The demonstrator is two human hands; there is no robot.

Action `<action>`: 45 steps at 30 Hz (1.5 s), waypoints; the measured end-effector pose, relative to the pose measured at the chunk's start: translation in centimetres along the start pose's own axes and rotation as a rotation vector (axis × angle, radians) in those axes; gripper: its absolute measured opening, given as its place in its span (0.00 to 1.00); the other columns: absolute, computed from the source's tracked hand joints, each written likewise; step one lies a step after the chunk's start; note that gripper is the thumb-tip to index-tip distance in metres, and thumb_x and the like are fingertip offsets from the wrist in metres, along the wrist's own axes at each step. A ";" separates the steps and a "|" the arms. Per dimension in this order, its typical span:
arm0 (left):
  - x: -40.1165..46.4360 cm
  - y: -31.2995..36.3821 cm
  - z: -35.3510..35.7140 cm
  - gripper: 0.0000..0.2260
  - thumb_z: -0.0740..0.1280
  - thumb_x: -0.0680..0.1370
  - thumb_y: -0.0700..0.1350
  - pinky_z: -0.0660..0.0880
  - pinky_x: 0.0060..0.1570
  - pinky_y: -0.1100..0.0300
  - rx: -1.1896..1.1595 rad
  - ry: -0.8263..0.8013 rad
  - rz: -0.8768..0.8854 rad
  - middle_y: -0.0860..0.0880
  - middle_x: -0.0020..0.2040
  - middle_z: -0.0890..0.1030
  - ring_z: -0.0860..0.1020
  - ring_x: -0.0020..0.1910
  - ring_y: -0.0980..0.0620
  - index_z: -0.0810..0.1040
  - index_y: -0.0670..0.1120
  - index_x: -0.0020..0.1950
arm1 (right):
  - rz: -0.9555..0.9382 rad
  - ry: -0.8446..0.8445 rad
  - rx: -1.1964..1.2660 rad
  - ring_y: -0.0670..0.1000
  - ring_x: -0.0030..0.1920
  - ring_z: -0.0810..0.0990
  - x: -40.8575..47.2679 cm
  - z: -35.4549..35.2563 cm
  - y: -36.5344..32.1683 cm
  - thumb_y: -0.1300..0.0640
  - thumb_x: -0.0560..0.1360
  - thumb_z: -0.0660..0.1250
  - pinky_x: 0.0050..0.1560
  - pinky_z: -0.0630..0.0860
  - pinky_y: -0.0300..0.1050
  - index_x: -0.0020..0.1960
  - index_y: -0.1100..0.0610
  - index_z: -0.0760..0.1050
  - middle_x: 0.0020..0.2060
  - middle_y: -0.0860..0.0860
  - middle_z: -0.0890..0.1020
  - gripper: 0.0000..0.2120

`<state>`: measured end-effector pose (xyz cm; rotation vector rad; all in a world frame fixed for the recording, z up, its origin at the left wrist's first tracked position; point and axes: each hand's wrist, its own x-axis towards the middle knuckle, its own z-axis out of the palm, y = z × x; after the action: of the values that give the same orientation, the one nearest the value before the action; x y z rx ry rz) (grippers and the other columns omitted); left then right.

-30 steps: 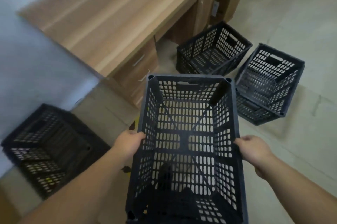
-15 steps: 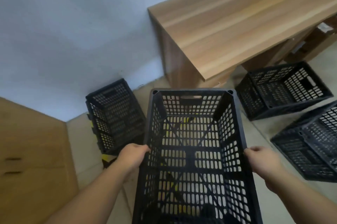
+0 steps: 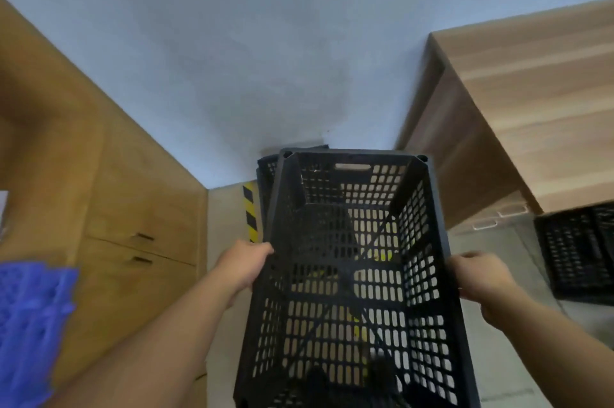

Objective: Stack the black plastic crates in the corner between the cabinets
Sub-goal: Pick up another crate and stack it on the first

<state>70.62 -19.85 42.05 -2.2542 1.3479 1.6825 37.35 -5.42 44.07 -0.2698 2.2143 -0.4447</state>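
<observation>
Two cabinets (image 3: 139, 215), pale wall (image 3: 265, 58), crate (image 3: 349, 274) between

a pale blue-grey wall (image 3: 265, 58) fills the upper view ahead of you. to your left stands a yellowish wooden cupboard (image 3: 133, 208) with two dark slot handles, one above the other. a blurred purple-blue patch (image 3: 30, 324) sits at the left edge. a strip of yellow-and-black hazard tape (image 3: 250, 213) runs along the beige floor (image 3: 226, 215). to your right, a light wood-grain desk (image 3: 538, 102) meets the wall.
</observation>
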 end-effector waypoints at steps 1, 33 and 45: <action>1.3 -0.1 -0.8 0.25 0.70 0.67 0.61 0.80 0.64 0.41 -0.015 0.007 0.006 0.42 0.52 0.88 0.86 0.54 0.40 0.85 0.46 0.56 | -0.006 -0.009 -0.004 0.66 0.47 0.85 0.7 0.6 -1.2 0.62 0.79 0.66 0.55 0.81 0.66 0.45 0.67 0.81 0.43 0.65 0.85 0.09; 26.3 8.7 -7.5 0.20 0.68 0.76 0.56 0.76 0.68 0.39 -0.277 0.131 -0.224 0.44 0.58 0.86 0.83 0.59 0.41 0.81 0.46 0.63 | -0.091 -0.151 -0.131 0.67 0.49 0.85 22.4 17.0 -26.8 0.58 0.76 0.66 0.56 0.82 0.67 0.44 0.62 0.82 0.45 0.65 0.85 0.09; 30.1 9.6 -5.2 0.08 0.65 0.84 0.44 0.74 0.46 0.52 -0.270 0.173 -0.227 0.48 0.46 0.79 0.78 0.44 0.49 0.72 0.51 0.46 | -0.087 -0.219 -0.171 0.64 0.52 0.84 24.6 19.5 -26.5 0.61 0.80 0.67 0.58 0.81 0.64 0.58 0.58 0.77 0.50 0.61 0.84 0.08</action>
<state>69.89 -46.82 24.79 -2.6348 0.8865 1.7136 38.28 -42.31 26.08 -0.4843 2.0322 -0.2585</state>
